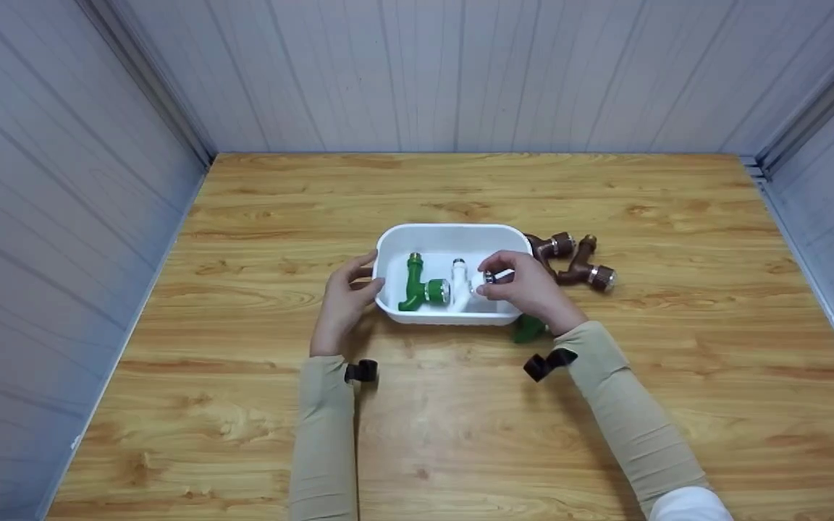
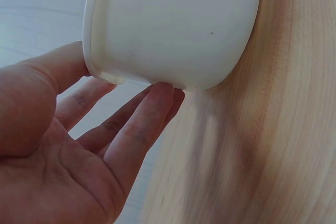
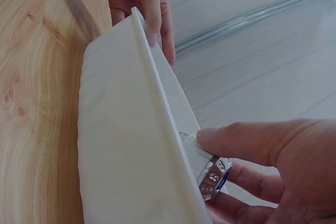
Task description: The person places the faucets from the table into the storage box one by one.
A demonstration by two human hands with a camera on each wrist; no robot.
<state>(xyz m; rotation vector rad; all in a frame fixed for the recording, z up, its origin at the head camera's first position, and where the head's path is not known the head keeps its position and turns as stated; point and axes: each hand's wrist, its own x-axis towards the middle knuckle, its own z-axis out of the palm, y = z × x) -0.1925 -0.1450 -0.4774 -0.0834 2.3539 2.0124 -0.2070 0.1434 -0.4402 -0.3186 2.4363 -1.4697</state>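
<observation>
In the head view a white plastic tub [image 1: 453,319] sits on the table, a green tap [image 1: 414,282] lying in its left half. Beside that one lies a white tap [image 1: 460,278] with a silver-trimmed knob. My right hand [image 1: 525,286] reaches over the tub's right side and pinches this knob between thumb and fingers; the silver end shows in the right wrist view. At the opposite end, my left hand [image 1: 344,300] holds the tub's left rim, thumb hooked over the edge and fingers against the outer wall [image 2: 173,35].
Two brown taps [image 1: 586,264] lie on the table just right of the tub. A green piece [image 1: 529,329] shows partly from beneath my right wrist, near the tub's front right corner. Pale panel walls [image 1: 424,79] enclose the wooden table [image 1: 431,420] at the back and sides.
</observation>
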